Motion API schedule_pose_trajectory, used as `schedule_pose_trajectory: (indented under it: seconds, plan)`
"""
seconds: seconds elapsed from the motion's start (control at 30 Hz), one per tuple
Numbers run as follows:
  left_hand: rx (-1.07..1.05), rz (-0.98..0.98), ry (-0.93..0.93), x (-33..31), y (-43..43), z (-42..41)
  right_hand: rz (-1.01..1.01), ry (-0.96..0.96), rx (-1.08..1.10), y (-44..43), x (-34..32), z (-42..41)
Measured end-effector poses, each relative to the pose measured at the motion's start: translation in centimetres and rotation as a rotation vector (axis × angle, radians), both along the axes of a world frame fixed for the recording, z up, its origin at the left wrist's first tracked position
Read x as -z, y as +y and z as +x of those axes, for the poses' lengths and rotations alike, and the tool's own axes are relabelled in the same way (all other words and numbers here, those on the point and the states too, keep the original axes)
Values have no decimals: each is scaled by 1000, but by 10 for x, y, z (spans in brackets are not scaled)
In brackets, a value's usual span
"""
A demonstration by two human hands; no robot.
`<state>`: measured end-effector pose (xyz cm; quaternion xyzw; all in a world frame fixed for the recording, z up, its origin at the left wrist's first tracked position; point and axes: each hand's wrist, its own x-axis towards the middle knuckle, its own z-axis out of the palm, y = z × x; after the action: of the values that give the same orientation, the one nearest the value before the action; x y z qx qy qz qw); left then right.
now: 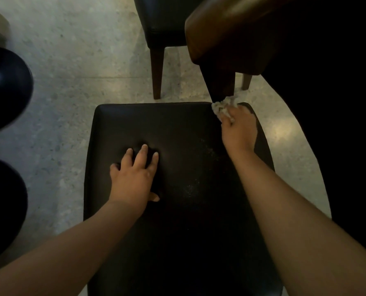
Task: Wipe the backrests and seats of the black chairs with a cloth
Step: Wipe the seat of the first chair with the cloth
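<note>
Starting at the left edge, two dark rounded shapes sit at 9 o'clock on the pale floor [70, 82]; what they are cannot be told.

Next comes the left hand [132, 178], which rests flat on the black seat [177, 129] a little left of its middle. Its fingers are spread and straight, point toward 12 o'clock and hold nothing. It looks to be steadying the chair.

The seat's long axis runs from 6 to 12 o'clock, away from the person. Faint pale specks [199, 178] show on the leather between the two hands.

Further right, the right hand [238, 129] reaches to the seat's far right corner, about 1 o'clock from the seat's middle. Its fingers are curled round a bunched pale cloth [222, 107], which touches the seat's far edge.

From that hand most of the seat lies toward 7 and 8 o'clock. The next stroke probably draws the cloth back that way, along the long axis and over the specks. The right hand is the one to make it.

Beyond the seat, a second black chair [160, 22] stands at 12 o'clock, with a brown chair [231, 35] beside it at 1 o'clock.
</note>
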<state>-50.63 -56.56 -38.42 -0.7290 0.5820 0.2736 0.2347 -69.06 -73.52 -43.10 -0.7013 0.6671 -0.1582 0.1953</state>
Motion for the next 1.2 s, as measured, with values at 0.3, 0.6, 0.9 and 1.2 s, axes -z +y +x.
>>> schedule_pose_trajectory:
  seconds: [0.3,0.6,0.9,1.2]
  plan:
    - [5,-12,-2,-3,0,-1,64,-160,-185,43,-27,-10]
    - [6,-35,4,2,3,2,75,-16,-184,8,-11,29]
    - [7,-97,47,2,10,5,131,-192,-253,28,-31,17]
    - [-45,-200,128,-3,22,16,126,-67,-262,39,-19,35]
